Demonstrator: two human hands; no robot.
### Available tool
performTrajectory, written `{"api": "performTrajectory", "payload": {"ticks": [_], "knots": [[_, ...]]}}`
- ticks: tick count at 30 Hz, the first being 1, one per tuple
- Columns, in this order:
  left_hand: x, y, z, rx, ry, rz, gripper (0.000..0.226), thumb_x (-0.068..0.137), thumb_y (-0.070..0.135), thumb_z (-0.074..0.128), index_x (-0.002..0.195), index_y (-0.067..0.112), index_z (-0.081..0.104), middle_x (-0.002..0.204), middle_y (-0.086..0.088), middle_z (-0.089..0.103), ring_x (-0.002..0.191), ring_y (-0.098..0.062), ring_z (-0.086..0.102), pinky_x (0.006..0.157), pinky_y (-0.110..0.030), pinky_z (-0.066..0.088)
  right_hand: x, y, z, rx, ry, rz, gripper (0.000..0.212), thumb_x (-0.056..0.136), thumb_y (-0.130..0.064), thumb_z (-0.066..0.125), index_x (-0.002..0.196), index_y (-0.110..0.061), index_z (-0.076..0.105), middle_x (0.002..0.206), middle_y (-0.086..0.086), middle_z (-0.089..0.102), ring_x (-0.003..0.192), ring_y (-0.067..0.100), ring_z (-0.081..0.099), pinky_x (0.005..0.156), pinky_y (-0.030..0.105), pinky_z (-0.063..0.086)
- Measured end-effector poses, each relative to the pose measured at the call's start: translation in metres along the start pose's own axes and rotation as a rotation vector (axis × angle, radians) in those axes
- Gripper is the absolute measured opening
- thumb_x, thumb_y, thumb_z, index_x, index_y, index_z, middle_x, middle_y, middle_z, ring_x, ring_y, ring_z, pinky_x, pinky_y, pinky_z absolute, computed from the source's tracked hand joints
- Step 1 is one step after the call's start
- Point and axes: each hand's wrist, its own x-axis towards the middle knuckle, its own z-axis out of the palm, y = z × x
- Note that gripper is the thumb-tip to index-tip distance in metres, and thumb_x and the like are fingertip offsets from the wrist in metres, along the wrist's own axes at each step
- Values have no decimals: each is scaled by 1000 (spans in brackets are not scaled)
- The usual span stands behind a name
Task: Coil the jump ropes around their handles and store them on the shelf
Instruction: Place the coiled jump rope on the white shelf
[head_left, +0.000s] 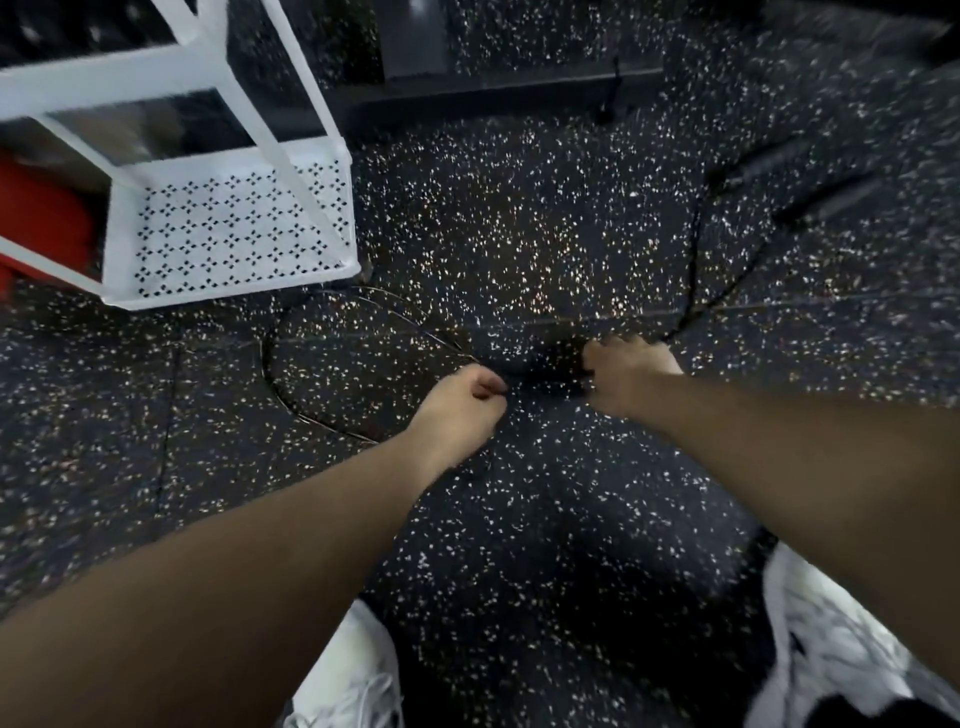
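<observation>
1. Head view: a white shelf (223, 228) with perforated side panels stands on the dark speckled floor (519, 234) at upper left; all places below are given relative to it. A red thing (41, 228) sits inside its lowest level; what it is cannot be told.
2. To the right of the shelf and nearer the person, the two hands meet over the floor. The left hand (460, 402) is curled, thumb against fingers, pinching a thin wire jump rope (270, 358).
3. That wire rope loops out from the left hand toward the shelf's near corner, forming a rough oval that lies flat on the floor just in front of the shelf's base.
4. The right hand (621, 371) is clenched around a dark, blurred bundle (540, 371); it looks like handles. Its long axis runs left to right between the two hands, one end pointing toward the left hand.
5. Far right of the shelf, a second jump rope's two dark handles (810, 182) lie on the floor, side by side, long axes tilted up to the right. Their black cord (693, 270) trails down toward the right hand.
6. White shoes (358, 675) show at the bottom edge.
</observation>
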Motion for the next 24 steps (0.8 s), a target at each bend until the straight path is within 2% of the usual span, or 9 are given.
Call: {"api": "performTrajectory", "payload": {"ticks": [2, 5, 7, 9, 12, 14, 16, 20, 24], "knots": [[-3, -3, 8, 6, -33, -5, 12, 102, 20, 56, 111, 26, 62, 101, 6, 68, 79, -16, 67, 59, -25, 51, 7, 2, 6, -39, -13, -11, 54, 93, -23, 65, 142, -20, 44, 139, 7, 53, 127, 28, 52, 104, 46, 42], [-10, -6, 15, 19, -60, -5, 13, 102, 19, 55, 106, 29, 61, 97, 6, 68, 84, -18, 70, 63, -28, 53, 13, 1, 13, -144, 27, -31, 46, 94, -20, 64, 137, -23, 49, 131, 5, 58, 122, 26, 54, 104, 43, 41], [-15, -7, 18, 2, -68, -21, 13, 102, 18, 54, 108, 27, 62, 95, 4, 69, 82, -20, 70, 66, -30, 54, 12, 1, 21, -253, 57, -74, 39, 95, -28, 62, 134, -26, 55, 133, 2, 57, 127, 25, 49, 109, 44, 37], [-21, -8, 21, -14, -84, -37, 14, 103, 17, 53, 111, 24, 62, 98, 1, 70, 78, -16, 66, 66, -29, 53, 9, 4, 28, -268, 94, -128, 37, 96, -40, 58, 130, -27, 57, 131, -1, 58, 126, 23, 49, 108, 44, 36], [-28, -9, 21, -10, -99, -49, 13, 103, 16, 53, 107, 25, 62, 101, -1, 71, 76, -13, 65, 63, -25, 51, -4, 7, 27, -71, 102, -207, 33, 97, -42, 51, 127, -27, 50, 113, -1, 67, 108, 23, 59, 101, 42, 42], [-32, -8, 19, 9, -105, -59, 12, 102, 18, 55, 106, 24, 64, 94, 1, 70, 72, -11, 64, 59, -23, 51, -18, 8, 18, 171, 65, -233, 32, 102, -34, 46, 133, -27, 40, 95, 0, 64, 86, 22, 60, 81, 38, 50], [-40, -3, 16, 44, -142, -81, 12, 102, 21, 56, 110, 24, 64, 92, 4, 69, 72, -10, 64, 62, -24, 55, -35, 7, 3, 389, 45, -230, 38, 107, -29, 39, 143, -28, 31, 91, 3, 60, 78, 20, 59, 67, 35, 48], [-65, 20, 14, 115, -224, -96, 27, 101, 26, 60, 126, 19, 63, 108, -1, 70, 93, -22, 73, 81, -41, 63, -72, 1, -31, 591, 261, -223, 46, 107, -25, 31, 151, -33, 20, 99, 8, 62, 70, 22, 60, 63, 34, 43], [-101, 55, 19, 53, -234, -69, 48, 98, 26, 65, 144, 19, 51, 125, -2, 65, 106, -25, 69, 91, -44, 61, -121, -3, -77, 647, 409, -209, 47, 105, -21, 34, 148, -32, 20, 88, 0, 57, 71, 29, 58, 68, 36, 41]]}}
